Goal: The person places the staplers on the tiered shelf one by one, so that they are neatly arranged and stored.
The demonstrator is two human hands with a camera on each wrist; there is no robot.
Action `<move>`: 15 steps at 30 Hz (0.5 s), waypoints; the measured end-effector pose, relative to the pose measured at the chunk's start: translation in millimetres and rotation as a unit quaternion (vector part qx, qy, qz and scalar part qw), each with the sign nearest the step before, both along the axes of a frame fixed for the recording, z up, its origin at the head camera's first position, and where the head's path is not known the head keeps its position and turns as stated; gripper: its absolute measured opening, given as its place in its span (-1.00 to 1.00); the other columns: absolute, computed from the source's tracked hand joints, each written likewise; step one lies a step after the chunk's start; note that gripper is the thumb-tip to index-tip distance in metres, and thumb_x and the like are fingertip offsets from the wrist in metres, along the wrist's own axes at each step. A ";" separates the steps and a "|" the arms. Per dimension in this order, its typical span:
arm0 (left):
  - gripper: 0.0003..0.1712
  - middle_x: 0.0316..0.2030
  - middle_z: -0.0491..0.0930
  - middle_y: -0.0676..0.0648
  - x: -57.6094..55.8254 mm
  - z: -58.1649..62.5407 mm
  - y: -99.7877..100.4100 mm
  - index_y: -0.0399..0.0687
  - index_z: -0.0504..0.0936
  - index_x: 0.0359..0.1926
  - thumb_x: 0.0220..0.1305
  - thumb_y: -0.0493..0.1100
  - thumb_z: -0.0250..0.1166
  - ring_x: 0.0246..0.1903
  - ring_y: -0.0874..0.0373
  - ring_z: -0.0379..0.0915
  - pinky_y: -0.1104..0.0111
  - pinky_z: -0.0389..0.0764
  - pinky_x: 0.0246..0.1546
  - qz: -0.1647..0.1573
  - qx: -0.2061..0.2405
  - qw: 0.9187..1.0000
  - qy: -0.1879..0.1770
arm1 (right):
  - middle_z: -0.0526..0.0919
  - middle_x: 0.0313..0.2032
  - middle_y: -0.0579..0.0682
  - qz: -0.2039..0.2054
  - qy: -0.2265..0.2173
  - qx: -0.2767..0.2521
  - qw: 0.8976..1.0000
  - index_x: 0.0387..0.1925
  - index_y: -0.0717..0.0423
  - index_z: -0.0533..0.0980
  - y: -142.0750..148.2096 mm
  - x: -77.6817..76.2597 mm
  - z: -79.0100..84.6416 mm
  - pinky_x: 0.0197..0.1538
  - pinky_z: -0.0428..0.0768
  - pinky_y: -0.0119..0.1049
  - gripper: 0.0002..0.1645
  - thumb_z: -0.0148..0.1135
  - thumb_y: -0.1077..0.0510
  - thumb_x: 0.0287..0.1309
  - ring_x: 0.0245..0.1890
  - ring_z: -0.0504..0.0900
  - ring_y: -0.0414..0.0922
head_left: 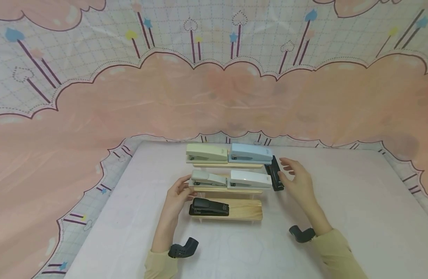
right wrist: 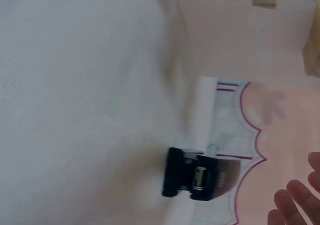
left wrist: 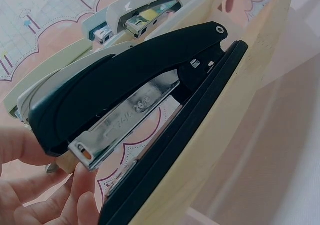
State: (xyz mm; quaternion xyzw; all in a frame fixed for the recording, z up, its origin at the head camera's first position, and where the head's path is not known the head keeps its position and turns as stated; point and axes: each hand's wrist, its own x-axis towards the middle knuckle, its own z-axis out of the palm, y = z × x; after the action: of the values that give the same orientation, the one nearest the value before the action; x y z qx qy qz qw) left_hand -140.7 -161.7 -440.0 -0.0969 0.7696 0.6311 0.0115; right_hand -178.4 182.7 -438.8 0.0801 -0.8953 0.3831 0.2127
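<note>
My left hand [head_left: 176, 195] is at the left end of a three-tier wooden stand, thumb and fingers gripping the middle board's end [left wrist: 65, 162]. On that tier sit a light grey stapler [head_left: 208, 178] and a white stapler [head_left: 250, 179]. A black stapler [head_left: 209, 207] occupies the left of the bottom board [head_left: 247, 209], large in the left wrist view. Green [head_left: 207, 153] and blue [head_left: 251, 153] staplers share the top tier. My right hand [head_left: 299, 182] hovers with loosely bent, parted fingers beside another black stapler [head_left: 276, 174], which stands on the table right of the stand.
The stand rests on a white-covered table [head_left: 339, 193]. Behind it hangs a pink, cloud-patterned cloth [head_left: 217, 100]. Dark wrist cameras [head_left: 183, 248] are strapped to both wrists. Clear supports show under the boards.
</note>
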 end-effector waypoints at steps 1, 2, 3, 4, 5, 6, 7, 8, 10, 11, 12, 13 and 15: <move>-0.49 -0.09 0.63 -0.19 0.0 -0.1 0.0 0.00 0.43 0.27 0.29 -0.27 0.12 -0.32 0.23 0.58 0.38 0.56 -0.17 0.000 0.001 1.000 0.001 | 0.60 -0.01 0.27 -0.002 -0.007 -0.002 1.000 0.16 0.24 0.44 -0.6 -2.1 -2.2 0.00 0.55 0.08 -0.49 0.23 0.32 0.13 -0.06 0.59 0.19; -0.49 -0.10 0.63 -0.19 0.1 -0.1 0.0 0.00 0.43 0.26 0.29 -0.27 0.12 -0.32 0.23 0.58 0.39 0.56 -0.17 -0.001 0.000 1.000 0.002 | 0.60 -0.01 0.27 -0.004 -0.013 -0.004 1.000 0.16 0.24 0.44 -1.0 -4.0 -4.2 0.00 0.55 0.08 -0.48 0.23 0.32 0.13 -0.06 0.59 0.19; -0.49 -0.10 0.63 -0.19 0.2 -0.2 -0.1 0.00 0.43 0.26 0.29 -0.27 0.12 -0.32 0.24 0.59 0.39 0.56 -0.18 -0.001 0.000 1.000 0.002 | 0.60 -0.01 0.27 -0.007 -0.019 -0.004 1.000 0.16 0.25 0.43 -1.6 -6.0 -6.2 0.00 0.55 0.08 -0.48 0.23 0.32 0.13 -0.06 0.59 0.19; -0.49 -0.10 0.63 -0.19 0.3 -0.1 -0.1 0.00 0.43 0.26 0.28 -0.27 0.12 -0.32 0.24 0.58 0.39 0.56 -0.18 -0.002 0.000 1.000 0.004 | 0.60 -0.01 0.28 -0.009 -0.025 -0.006 1.000 0.17 0.25 0.43 -2.1 -7.7 -7.9 0.00 0.55 0.08 -0.47 0.23 0.32 0.12 -0.06 0.59 0.20; -0.49 -0.10 0.63 -0.19 0.5 -0.1 0.0 0.00 0.43 0.26 0.28 -0.27 0.12 -0.32 0.24 0.58 0.39 0.56 -0.17 -0.003 0.001 1.000 0.004 | 0.59 0.00 0.29 -0.011 -0.032 -0.007 0.999 0.17 0.26 0.42 -2.4 -9.7 -9.8 0.00 0.54 0.08 -0.47 0.23 0.32 0.13 -0.05 0.59 0.21; -0.49 -0.10 0.63 -0.20 0.7 0.0 0.1 -0.01 0.43 0.27 0.28 -0.28 0.12 -0.32 0.25 0.58 0.39 0.56 -0.17 -0.004 0.001 1.000 0.006 | 0.59 0.00 0.29 -0.013 -0.040 -0.010 0.999 0.18 0.26 0.41 -2.7 -11.5 -11.4 0.01 0.54 0.08 -0.46 0.23 0.31 0.12 -0.05 0.59 0.22; -0.49 -0.09 0.63 -0.20 0.9 0.1 0.3 -0.01 0.43 0.27 0.29 -0.28 0.12 -0.32 0.25 0.58 0.38 0.57 -0.17 -0.005 0.000 1.000 0.007 | 0.58 0.01 0.30 -0.015 -0.049 -0.011 0.999 0.19 0.26 0.40 -3.0 -13.3 -13.0 0.02 0.53 0.08 -0.45 0.23 0.31 0.12 -0.04 0.58 0.22; -0.49 -0.09 0.63 -0.20 1.2 0.5 0.5 -0.02 0.42 0.27 0.29 -0.28 0.12 -0.32 0.25 0.58 0.37 0.57 -0.16 -0.006 0.000 1.000 0.008 | 0.57 0.02 0.30 -0.017 -0.058 -0.010 0.998 0.20 0.26 0.39 -3.3 -15.1 -14.4 0.03 0.52 0.08 -0.44 0.23 0.30 0.13 -0.03 0.57 0.22; -0.48 -0.08 0.63 -0.21 1.9 1.3 0.9 -0.02 0.42 0.28 0.29 -0.27 0.12 -0.31 0.25 0.58 0.35 0.57 -0.14 -0.007 0.002 1.000 0.009 | 0.55 0.05 0.31 -0.021 -0.078 -0.007 0.997 0.24 0.25 0.36 -4.4 -18.1 -16.7 0.05 0.51 0.08 -0.41 0.22 0.28 0.14 -0.01 0.56 0.23; -0.48 -0.08 0.63 -0.21 2.3 1.7 1.1 -0.03 0.42 0.28 0.29 -0.27 0.12 -0.31 0.25 0.58 0.34 0.57 -0.14 -0.007 0.002 1.000 0.009 | 0.54 0.07 0.31 -0.023 -0.087 -0.006 0.996 0.25 0.25 0.35 -4.7 -19.8 -18.1 0.06 0.50 0.08 -0.39 0.23 0.27 0.15 0.00 0.55 0.22; -0.48 -0.08 0.63 -0.21 2.7 2.2 1.2 -0.03 0.42 0.28 0.29 -0.27 0.12 -0.31 0.25 0.58 0.34 0.58 -0.13 -0.007 0.002 1.000 0.009 | 0.53 0.08 0.31 -0.025 -0.095 -0.002 0.995 0.27 0.25 0.33 -5.2 -21.1 -19.1 0.07 0.50 0.08 -0.38 0.23 0.26 0.16 0.01 0.54 0.22; -0.48 -0.07 0.62 -0.21 2.9 2.6 1.3 -0.03 0.42 0.28 0.29 -0.27 0.13 -0.31 0.26 0.58 0.33 0.58 -0.13 -0.006 0.002 1.000 0.008 | 0.51 0.09 0.31 -0.026 -0.102 0.001 0.994 0.28 0.24 0.32 -5.7 -22.3 -20.2 0.08 0.50 0.07 -0.37 0.22 0.24 0.17 0.02 0.53 0.21; -0.49 -0.07 0.62 -0.21 3.3 3.3 1.5 -0.02 0.42 0.28 0.29 -0.26 0.13 -0.31 0.26 0.57 0.33 0.57 -0.13 -0.006 0.003 1.000 0.007 | 0.50 0.10 0.31 -0.029 -0.111 0.008 0.993 0.30 0.25 0.30 -6.8 -24.1 -22.1 0.07 0.50 0.08 -0.34 0.23 0.21 0.18 0.03 0.53 0.21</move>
State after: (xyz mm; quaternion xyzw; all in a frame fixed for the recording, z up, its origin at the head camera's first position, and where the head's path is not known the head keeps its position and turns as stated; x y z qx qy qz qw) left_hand -137.5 -160.2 -436.7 -0.0879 0.7684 0.6338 0.0098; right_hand -202.5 176.0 -460.9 0.0130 -0.9183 0.3762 0.1224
